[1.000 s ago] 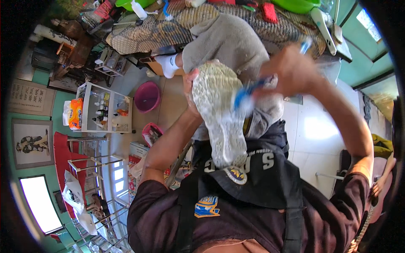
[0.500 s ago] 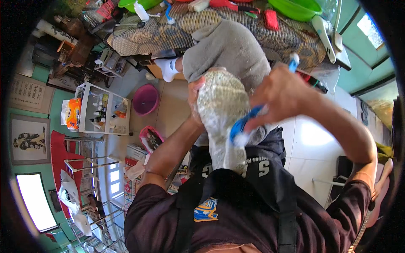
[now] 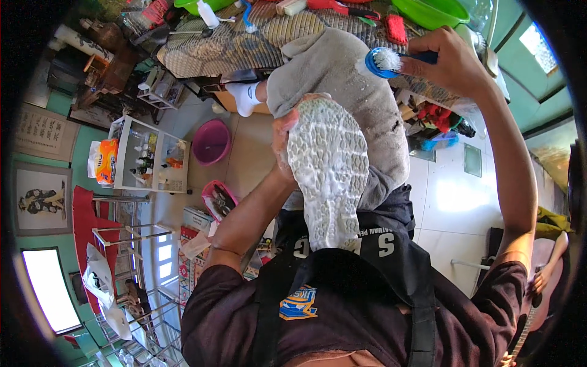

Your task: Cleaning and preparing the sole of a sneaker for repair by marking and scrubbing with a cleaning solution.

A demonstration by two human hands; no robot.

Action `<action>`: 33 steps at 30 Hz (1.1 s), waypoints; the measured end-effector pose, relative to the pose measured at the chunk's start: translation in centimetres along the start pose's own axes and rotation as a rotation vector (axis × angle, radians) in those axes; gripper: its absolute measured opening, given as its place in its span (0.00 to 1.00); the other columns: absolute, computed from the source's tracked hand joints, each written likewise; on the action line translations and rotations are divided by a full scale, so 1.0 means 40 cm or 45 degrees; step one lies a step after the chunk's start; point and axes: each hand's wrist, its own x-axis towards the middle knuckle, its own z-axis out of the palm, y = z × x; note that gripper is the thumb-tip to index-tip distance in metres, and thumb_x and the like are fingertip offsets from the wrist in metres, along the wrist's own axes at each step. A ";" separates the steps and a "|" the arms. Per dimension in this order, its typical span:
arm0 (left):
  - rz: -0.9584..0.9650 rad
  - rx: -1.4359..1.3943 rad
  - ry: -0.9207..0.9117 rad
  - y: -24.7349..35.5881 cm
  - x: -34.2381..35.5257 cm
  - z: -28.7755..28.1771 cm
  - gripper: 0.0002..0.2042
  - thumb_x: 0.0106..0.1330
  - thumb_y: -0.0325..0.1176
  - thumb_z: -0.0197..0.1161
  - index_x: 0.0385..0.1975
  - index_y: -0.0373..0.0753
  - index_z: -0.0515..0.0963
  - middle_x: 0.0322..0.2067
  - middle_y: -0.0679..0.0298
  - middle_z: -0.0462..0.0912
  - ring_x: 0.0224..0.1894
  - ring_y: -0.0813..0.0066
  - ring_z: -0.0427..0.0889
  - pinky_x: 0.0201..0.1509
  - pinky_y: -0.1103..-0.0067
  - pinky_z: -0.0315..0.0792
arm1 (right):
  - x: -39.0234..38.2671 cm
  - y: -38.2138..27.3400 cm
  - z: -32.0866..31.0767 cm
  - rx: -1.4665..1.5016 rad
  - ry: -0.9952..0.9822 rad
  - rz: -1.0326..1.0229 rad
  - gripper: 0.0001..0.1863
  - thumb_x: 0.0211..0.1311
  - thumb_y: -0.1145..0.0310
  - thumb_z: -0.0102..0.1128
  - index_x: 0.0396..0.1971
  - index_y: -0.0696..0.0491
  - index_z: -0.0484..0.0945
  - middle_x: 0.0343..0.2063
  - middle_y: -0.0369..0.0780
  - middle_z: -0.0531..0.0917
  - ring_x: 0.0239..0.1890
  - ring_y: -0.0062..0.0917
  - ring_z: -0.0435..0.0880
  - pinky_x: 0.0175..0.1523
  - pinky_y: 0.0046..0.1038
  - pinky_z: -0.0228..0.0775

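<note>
A shoe (image 3: 330, 162) is held sole up over my lap, its patterned light sole streaked with white foam. My left hand (image 3: 283, 136) is closed around the shoe's left side near the toe end; some fingers are hidden behind it. Up and to the right, apart from the sole, my right hand (image 3: 449, 64) grips a blue scrubbing brush (image 3: 380, 63) by its handle, the white bristles facing up. The brush head hangs over the grey towel (image 3: 333, 64) draped across my leg. The shoe's upper is hidden beneath the sole.
Ahead stands a table with a patterned cover (image 3: 238, 52), holding a green basin (image 3: 431, 12), a red brush (image 3: 396, 29) and a white bottle (image 3: 208, 14). A purple basin (image 3: 211, 144) and a white shelf cart (image 3: 153, 162) are at left. Another person's hand (image 3: 540, 278) rests on a guitar (image 3: 544, 257) at right.
My right hand has lifted the brush off the sole, up and to the right, and the bristles now face up. More of the foamy sole shows. My left hand keeps its hold.
</note>
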 end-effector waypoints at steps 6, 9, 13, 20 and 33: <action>0.119 0.107 -0.083 0.001 0.000 -0.004 0.33 0.62 0.55 0.56 0.60 0.35 0.70 0.49 0.55 0.80 0.52 0.60 0.81 0.60 0.64 0.75 | -0.020 -0.034 0.005 -0.104 -0.108 -0.234 0.29 0.54 0.35 0.69 0.21 0.51 0.87 0.15 0.40 0.80 0.20 0.33 0.82 0.28 0.34 0.71; 0.104 0.047 -0.075 0.000 -0.001 -0.002 0.33 0.62 0.55 0.56 0.60 0.34 0.70 0.49 0.56 0.80 0.52 0.61 0.81 0.60 0.66 0.75 | -0.034 -0.057 -0.002 0.040 -0.181 -0.278 0.22 0.54 0.50 0.74 0.18 0.53 0.80 0.13 0.41 0.75 0.18 0.40 0.76 0.27 0.38 0.64; 0.147 0.155 -0.038 -0.004 0.000 0.000 0.33 0.63 0.56 0.56 0.59 0.33 0.70 0.50 0.56 0.80 0.52 0.62 0.81 0.59 0.67 0.74 | -0.036 -0.062 0.001 0.042 -0.253 -0.268 0.23 0.56 0.47 0.72 0.19 0.53 0.81 0.13 0.42 0.76 0.19 0.41 0.77 0.27 0.39 0.65; 0.109 0.190 -0.005 0.000 0.001 -0.002 0.33 0.64 0.56 0.54 0.58 0.32 0.71 0.49 0.55 0.80 0.51 0.63 0.81 0.58 0.67 0.75 | -0.031 -0.051 0.006 0.002 -0.285 -0.253 0.26 0.58 0.42 0.69 0.20 0.52 0.82 0.14 0.42 0.79 0.20 0.42 0.80 0.28 0.41 0.67; 0.017 0.193 -0.040 -0.007 0.000 0.021 0.31 0.76 0.59 0.44 0.58 0.33 0.70 0.48 0.54 0.81 0.50 0.61 0.84 0.56 0.64 0.79 | -0.043 -0.153 0.010 -0.231 -0.040 -0.282 0.27 0.54 0.40 0.71 0.16 0.50 0.84 0.11 0.35 0.77 0.13 0.29 0.76 0.22 0.34 0.64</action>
